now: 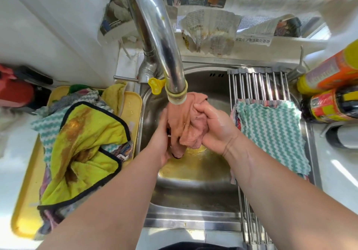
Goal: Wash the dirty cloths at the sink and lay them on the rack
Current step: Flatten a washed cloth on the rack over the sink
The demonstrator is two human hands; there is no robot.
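While left hand (161,140) and right hand (215,129) grip pink cloth (184,122) under faucet (164,46), stained pile (87,143) left, striped cloth (271,133) on rack (257,85)

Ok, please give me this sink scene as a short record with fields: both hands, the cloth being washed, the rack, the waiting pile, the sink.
left hand: holds the pink cloth from its left side
right hand: grips the bunched pink cloth
pink cloth: right under the faucet spout, over the sink
rack: across the sink's right side, one teal-and-white cloth laid on it
waiting pile: on the yellow tray left of the sink, stained yellow cloth on top
sink: yellowish water at the bottom
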